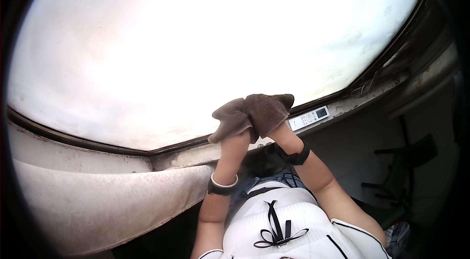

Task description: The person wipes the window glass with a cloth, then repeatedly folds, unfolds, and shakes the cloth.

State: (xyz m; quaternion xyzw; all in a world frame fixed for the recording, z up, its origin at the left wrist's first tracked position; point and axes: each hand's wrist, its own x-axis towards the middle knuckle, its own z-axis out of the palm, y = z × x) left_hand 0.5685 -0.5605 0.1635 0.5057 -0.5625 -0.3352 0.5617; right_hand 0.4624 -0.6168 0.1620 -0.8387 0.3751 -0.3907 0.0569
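Observation:
A brown cloth (pixel 266 114), thick and towel-like, is bunched over both my hands in front of the bright window pane (pixel 205 57). My left hand (pixel 238 138) holds the cloth's left part, and my right hand (pixel 278 133) holds its right part. Folds of cloth hide the fingers of both hands. The two hands are close together, near the window's lower frame. Whether the cloth touches the glass, I cannot tell. A white remote control (pixel 309 118) lies on the worn windowsill (pixel 343 108), just right of my right hand.
Dark frame (pixel 198 143) runs along the pane's lower edge. At the lower left, a pale fabric-covered surface (pixel 110 204) borders the sill. A dark chair-like object (pixel 398 182) stands in shadow at the right. Cables (pixel 369 84) lie near the sill's right end.

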